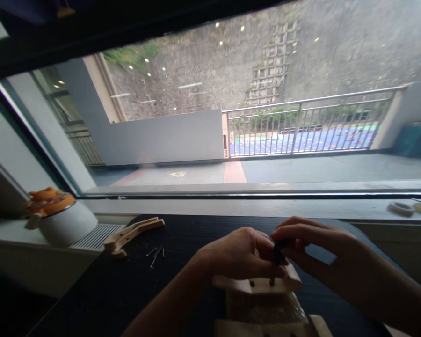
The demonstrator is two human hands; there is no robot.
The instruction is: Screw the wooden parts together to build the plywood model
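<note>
Hands [243, 255] [344, 245] above dark table [192, 231] beside window [196, 103]

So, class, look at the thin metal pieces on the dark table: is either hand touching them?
No, the thin metal pieces lie on the dark table, apart from the left hand and the right hand.

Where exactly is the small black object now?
In the head view, the black object is right of centre, between the left hand and right hand, above a wooden piece.
</note>
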